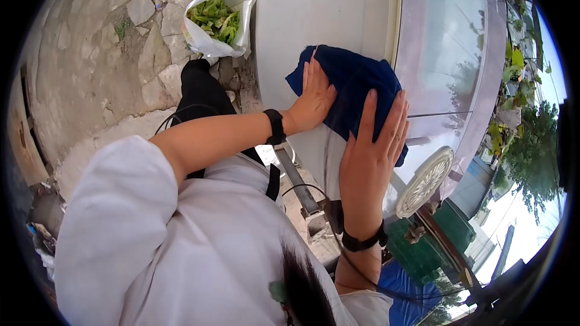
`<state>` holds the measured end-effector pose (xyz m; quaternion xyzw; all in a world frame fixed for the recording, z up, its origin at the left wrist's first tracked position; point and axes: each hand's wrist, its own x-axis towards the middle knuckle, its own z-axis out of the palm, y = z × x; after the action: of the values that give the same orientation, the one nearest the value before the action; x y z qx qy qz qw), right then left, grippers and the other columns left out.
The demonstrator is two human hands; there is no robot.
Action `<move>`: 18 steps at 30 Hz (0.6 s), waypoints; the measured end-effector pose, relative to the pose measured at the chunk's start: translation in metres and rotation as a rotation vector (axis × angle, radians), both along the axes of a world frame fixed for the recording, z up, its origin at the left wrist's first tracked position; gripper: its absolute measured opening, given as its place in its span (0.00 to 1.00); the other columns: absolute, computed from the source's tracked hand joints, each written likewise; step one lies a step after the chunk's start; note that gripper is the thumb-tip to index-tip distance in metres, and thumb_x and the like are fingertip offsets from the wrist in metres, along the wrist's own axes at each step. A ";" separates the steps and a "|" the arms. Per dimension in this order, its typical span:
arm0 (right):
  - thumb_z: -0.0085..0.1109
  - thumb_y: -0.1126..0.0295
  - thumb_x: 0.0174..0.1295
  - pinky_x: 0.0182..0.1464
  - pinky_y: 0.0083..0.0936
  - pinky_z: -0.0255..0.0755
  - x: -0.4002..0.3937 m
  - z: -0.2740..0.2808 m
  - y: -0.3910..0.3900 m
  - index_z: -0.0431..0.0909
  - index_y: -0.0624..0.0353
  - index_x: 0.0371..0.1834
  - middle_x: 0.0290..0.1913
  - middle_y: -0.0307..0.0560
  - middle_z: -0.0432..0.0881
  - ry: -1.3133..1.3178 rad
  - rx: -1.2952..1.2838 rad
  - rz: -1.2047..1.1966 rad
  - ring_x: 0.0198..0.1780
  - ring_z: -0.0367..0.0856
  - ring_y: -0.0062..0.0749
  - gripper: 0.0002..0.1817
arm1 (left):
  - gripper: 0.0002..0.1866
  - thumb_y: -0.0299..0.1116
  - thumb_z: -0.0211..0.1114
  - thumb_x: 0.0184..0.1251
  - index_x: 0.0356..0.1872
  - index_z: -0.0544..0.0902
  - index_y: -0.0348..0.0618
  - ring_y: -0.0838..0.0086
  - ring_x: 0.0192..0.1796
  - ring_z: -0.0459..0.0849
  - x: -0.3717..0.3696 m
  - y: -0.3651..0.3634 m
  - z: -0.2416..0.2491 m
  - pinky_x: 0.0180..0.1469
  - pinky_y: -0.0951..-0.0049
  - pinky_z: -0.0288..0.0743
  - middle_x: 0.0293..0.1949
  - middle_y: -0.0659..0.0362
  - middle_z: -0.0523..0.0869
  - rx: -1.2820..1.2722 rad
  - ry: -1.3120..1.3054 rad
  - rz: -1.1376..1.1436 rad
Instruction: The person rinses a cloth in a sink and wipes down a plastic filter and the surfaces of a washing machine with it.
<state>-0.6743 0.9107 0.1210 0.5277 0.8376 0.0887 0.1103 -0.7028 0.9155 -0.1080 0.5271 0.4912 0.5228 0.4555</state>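
A dark blue cloth [356,78] lies spread and creased on a smooth white surface [320,6]. My left hand [312,101] rests on the left part of the cloth, fingers stretched out and thumb pointing right. On the cloth's right side lies my right hand [370,160], flat, its fingers extended and slightly apart. Neither hand grips the fabric; both press on it from above. Dark bands circle both wrists.
A white bag of green leaves [216,19] stands on cracked paving beside the white surface. A glass panel [444,36] adjoins that surface. Near my right hand are a round cream lattice piece [426,182] and a green bin-like object [417,247]. A dark cable hangs by my right wrist.
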 end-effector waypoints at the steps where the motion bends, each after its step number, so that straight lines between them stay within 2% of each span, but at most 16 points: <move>1: 0.55 0.79 0.62 0.75 0.52 0.54 0.013 0.001 -0.020 0.64 0.54 0.75 0.78 0.62 0.52 -0.043 -0.025 -0.010 0.77 0.54 0.59 0.34 | 0.35 0.41 0.43 0.79 0.72 0.47 0.19 0.38 0.79 0.26 0.011 -0.021 -0.005 0.77 0.42 0.21 0.76 0.28 0.32 0.035 0.007 -0.032; 2: 0.59 0.78 0.61 0.75 0.52 0.54 0.026 0.002 -0.041 0.63 0.56 0.75 0.78 0.63 0.49 -0.087 -0.051 -0.021 0.77 0.52 0.62 0.35 | 0.33 0.39 0.45 0.77 0.71 0.50 0.20 0.37 0.79 0.26 0.017 -0.039 -0.002 0.77 0.42 0.21 0.76 0.28 0.32 0.067 0.022 -0.037; 5: 0.59 0.75 0.62 0.75 0.52 0.55 0.057 0.001 -0.093 0.67 0.58 0.72 0.78 0.63 0.50 -0.150 -0.041 -0.045 0.77 0.53 0.63 0.31 | 0.30 0.34 0.50 0.72 0.69 0.59 0.24 0.37 0.79 0.26 0.025 -0.068 0.005 0.76 0.40 0.21 0.76 0.27 0.33 0.125 0.052 -0.068; 7: 0.57 0.76 0.63 0.73 0.52 0.59 0.061 -0.005 -0.103 0.75 0.58 0.65 0.76 0.62 0.56 -0.144 0.032 -0.028 0.75 0.59 0.59 0.24 | 0.30 0.33 0.52 0.69 0.68 0.63 0.27 0.39 0.80 0.27 0.023 -0.073 0.014 0.76 0.41 0.21 0.76 0.28 0.33 0.109 0.057 -0.106; 8: 0.57 0.76 0.64 0.73 0.52 0.61 0.062 -0.008 -0.106 0.78 0.58 0.61 0.75 0.62 0.58 -0.139 0.071 -0.020 0.74 0.62 0.56 0.21 | 0.32 0.37 0.53 0.71 0.71 0.60 0.31 0.39 0.80 0.28 0.026 -0.071 0.012 0.76 0.42 0.21 0.77 0.29 0.35 0.082 -0.038 -0.049; 11: 0.56 0.70 0.67 0.74 0.52 0.56 0.055 -0.009 -0.091 0.71 0.61 0.69 0.76 0.65 0.55 -0.086 0.039 -0.005 0.76 0.55 0.62 0.26 | 0.35 0.40 0.53 0.71 0.74 0.55 0.32 0.40 0.80 0.30 0.012 -0.025 0.021 0.77 0.43 0.22 0.78 0.32 0.36 0.191 -0.036 0.087; 13: 0.55 0.70 0.67 0.75 0.51 0.55 0.041 -0.006 -0.070 0.71 0.61 0.69 0.77 0.61 0.56 -0.018 0.034 -0.002 0.77 0.54 0.59 0.26 | 0.37 0.41 0.53 0.72 0.76 0.51 0.34 0.43 0.81 0.33 -0.012 0.014 0.038 0.77 0.44 0.23 0.79 0.35 0.38 0.349 -0.046 0.122; 16: 0.55 0.70 0.67 0.76 0.49 0.54 0.022 -0.006 -0.044 0.71 0.60 0.69 0.77 0.59 0.56 0.023 0.048 -0.003 0.78 0.54 0.56 0.26 | 0.36 0.39 0.54 0.71 0.76 0.56 0.36 0.46 0.81 0.35 -0.032 0.031 0.037 0.78 0.46 0.27 0.79 0.36 0.40 0.443 0.052 0.080; 18: 0.55 0.70 0.67 0.76 0.48 0.54 0.017 -0.009 -0.038 0.71 0.59 0.69 0.78 0.57 0.56 0.024 0.076 -0.003 0.78 0.55 0.54 0.26 | 0.24 0.36 0.56 0.71 0.66 0.70 0.40 0.42 0.79 0.44 -0.021 0.018 0.026 0.78 0.49 0.36 0.75 0.38 0.53 0.359 0.048 0.056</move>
<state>-0.6573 0.8728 0.1123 0.5338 0.8341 0.1138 0.0802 -0.7235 0.9334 -0.0824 0.5987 0.4151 0.6017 0.3274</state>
